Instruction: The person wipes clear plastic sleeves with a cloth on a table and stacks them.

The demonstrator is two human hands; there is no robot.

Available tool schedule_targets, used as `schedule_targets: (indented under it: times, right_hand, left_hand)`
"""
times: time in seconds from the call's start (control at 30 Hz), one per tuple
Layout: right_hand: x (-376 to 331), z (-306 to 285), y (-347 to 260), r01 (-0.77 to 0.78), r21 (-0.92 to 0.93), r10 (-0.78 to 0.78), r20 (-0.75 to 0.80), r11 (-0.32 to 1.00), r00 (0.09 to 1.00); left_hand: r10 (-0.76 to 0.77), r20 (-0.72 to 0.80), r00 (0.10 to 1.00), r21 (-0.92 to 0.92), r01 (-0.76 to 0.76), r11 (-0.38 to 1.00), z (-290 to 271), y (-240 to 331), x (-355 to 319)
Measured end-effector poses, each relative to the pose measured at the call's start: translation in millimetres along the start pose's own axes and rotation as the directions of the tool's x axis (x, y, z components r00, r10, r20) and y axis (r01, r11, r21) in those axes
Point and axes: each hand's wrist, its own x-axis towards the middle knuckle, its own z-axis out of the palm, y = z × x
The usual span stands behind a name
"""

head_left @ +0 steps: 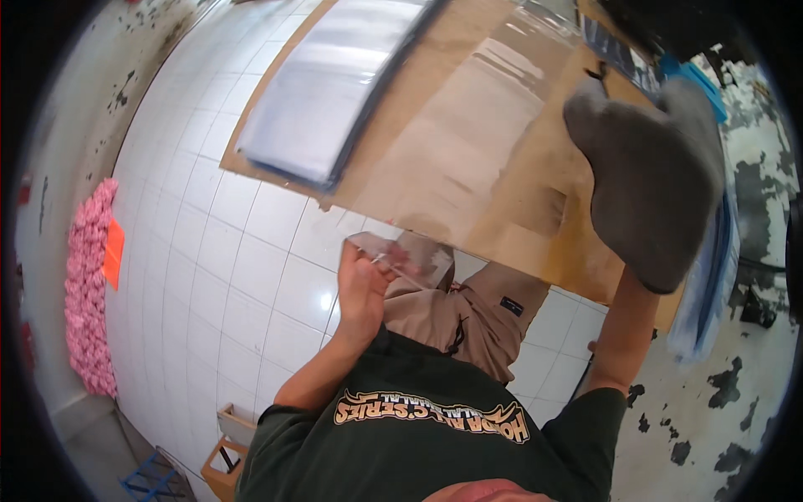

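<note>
My left hand is closed at the table's near edge, its fingers pinching the near end of a clear plastic sheet. The sheet, possibly a flat bag, stretches away over a brown board, and its end hangs over my lap. A thick grey mitt covers my right hand, which is over the board's right side. Only the forearm shows below the mitt, so those fingers are hidden. Left of the sheet lies a stack of clear plastic sleeves with a dark blue edge.
Another bundle of clear, blue-edged plastic hangs over the board's right side, near a bright blue object. A pink knobbly bundle with an orange sheet stands along the left wall. Wooden boxes sit on the tiled floor at lower left.
</note>
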Motion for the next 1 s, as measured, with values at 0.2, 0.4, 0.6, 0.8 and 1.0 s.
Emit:
schedule_targets:
  times: [0.2, 0.4, 0.6, 0.8, 1.0]
  right_hand:
    - [-1.1, 79.8, 11.5, 0.071, -0.067, -0.042, 0.363, 0.995, 0.931]
    - [-19.6, 115.4, 24.2, 0.165, -0.066, -0.105, 0.531, 0.984, 0.841]
    - [-48.6, 133.0, 26.1, 0.222, 0.002, -0.18, 0.589, 0.975, 0.788]
    - [-90.6, 144.2, 13.0, 0.171, 0.204, -0.252, 0.496, 0.964, 0.831]
    - [-77.4, 152.4, 2.6, -0.203, 0.184, 0.021, 0.691, 0.962, 0.723]
  left_hand:
    - [-0.144, -0.027, 0.989, 0.111, 0.146, 0.983, 35.5, 32.0, 9.5]
    - [-0.275, -0.007, 0.961, -0.417, 0.247, 0.875, 59.4, 45.1, 44.1]
    - [-0.262, 0.003, 0.965, -0.513, 0.226, 0.828, 80.7, 50.8, 65.6]
    - [-0.071, 0.222, 0.972, -0.67, 0.205, 0.713, 57.8, 33.7, 64.7]
    - [-0.286, 0.074, 0.955, -0.661, 0.262, 0.703, 68.6, 41.0, 61.4]
